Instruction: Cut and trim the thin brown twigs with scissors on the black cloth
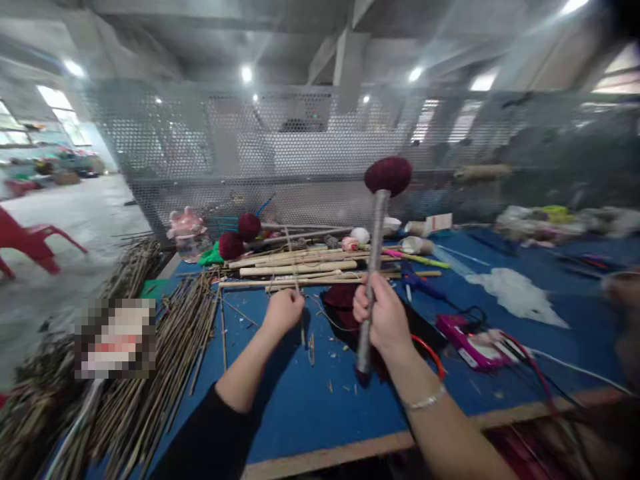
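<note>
My right hand is closed round a grey wrapped stick held almost upright, with a dark red fuzzy ball on its top end. Its lower end reaches down to dark red cloth on the blue table. My left hand is closed in a pinch on a thin twig that slants up and away over the table. Both hands hover just above the tabletop, about a hand's width apart.
A row of pale wooden sticks lies across the table behind my hands, with two more dark red balls. Bundles of thin brown twigs fill the left side. A pink device with cables lies right. Wire mesh fencing stands behind.
</note>
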The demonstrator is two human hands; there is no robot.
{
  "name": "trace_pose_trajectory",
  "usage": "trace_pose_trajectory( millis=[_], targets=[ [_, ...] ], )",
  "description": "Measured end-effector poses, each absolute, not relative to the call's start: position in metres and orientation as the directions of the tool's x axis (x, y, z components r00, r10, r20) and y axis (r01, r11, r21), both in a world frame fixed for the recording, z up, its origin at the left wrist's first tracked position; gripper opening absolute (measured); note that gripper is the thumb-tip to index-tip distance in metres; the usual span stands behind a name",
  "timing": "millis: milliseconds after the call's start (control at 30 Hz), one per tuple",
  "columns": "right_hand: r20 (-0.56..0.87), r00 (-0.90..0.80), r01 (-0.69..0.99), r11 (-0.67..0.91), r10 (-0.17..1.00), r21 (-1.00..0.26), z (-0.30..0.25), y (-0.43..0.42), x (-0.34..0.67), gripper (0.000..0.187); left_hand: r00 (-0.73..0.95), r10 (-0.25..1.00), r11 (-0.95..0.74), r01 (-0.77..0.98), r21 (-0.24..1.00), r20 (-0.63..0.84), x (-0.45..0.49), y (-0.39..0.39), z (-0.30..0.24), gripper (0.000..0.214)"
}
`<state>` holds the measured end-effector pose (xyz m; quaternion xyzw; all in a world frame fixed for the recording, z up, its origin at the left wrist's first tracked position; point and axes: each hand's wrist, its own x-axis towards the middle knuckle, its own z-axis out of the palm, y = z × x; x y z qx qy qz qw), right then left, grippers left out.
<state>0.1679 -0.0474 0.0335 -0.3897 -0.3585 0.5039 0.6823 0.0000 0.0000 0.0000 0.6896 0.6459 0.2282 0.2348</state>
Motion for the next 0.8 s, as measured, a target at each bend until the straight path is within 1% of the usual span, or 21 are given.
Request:
trace_pose_trajectory(
  millis=[100,133,200,267,367,467,533,600,700,733,800],
  targets=[
    [0.142,0.352,-0.313,0.259,0.925,-0.914,0.012,-0.033,0.155,0.030,0.005,1.000,0.006,0.808,0.589,-0.018,-0.023,-0.011,0.001,0.024],
    [0.156,0.344,-0.269,0.257,0.926,-0.928,0.005,-0.028,0.153,0.029,-0.001,1.000,0.018,0.816,0.578,-0.031,-0.030,-0.015,0.000,0.022],
    [0.148,0.321,-0.196,0.219,0.935,-0.956,-0.007,-0.019,0.153,0.026,-0.051,0.998,0.064,0.842,0.535,-0.039,-0.042,-0.023,-0.005,0.019],
    [0.098,0.332,-0.104,0.140,0.938,-0.985,-0.015,-0.014,0.156,0.023,-0.085,0.996,0.086,0.868,0.489,-0.024,-0.049,-0.031,-0.013,0.019],
    [0.050,0.326,-0.071,0.077,0.944,-0.994,-0.022,-0.015,0.158,0.022,-0.131,0.991,0.123,0.878,0.462,-0.014,-0.052,-0.044,-0.024,0.029],
    [0.062,0.281,-0.082,0.088,0.958,-0.993,-0.023,-0.025,0.154,0.021,-0.156,0.988,0.132,0.861,0.490,0.008,-0.050,-0.054,-0.028,0.041],
    [0.109,0.282,-0.080,0.137,0.953,-0.987,-0.021,-0.031,0.150,0.023,-0.172,0.985,0.134,0.852,0.506,0.028,-0.049,-0.061,-0.026,0.041],
    [0.201,0.328,-0.068,0.235,0.923,-0.969,-0.017,-0.035,0.148,0.027,-0.203,0.977,0.146,0.849,0.508,0.059,-0.050,-0.068,-0.022,0.041],
    [0.374,0.450,-0.056,0.444,0.811,-0.894,-0.005,-0.040,0.146,0.028,-0.268,0.955,0.166,0.838,0.520,0.127,-0.055,-0.080,-0.016,0.045],
    [0.414,0.489,-0.059,0.502,0.768,-0.863,0.001,-0.042,0.146,0.029,-0.283,0.949,0.173,0.834,0.525,0.136,-0.057,-0.084,-0.015,0.046],
    [0.448,0.545,-0.074,0.573,0.709,-0.816,0.015,-0.049,0.146,0.031,-0.295,0.948,0.190,0.830,0.525,0.123,-0.062,-0.092,-0.014,0.047]
  ],
)
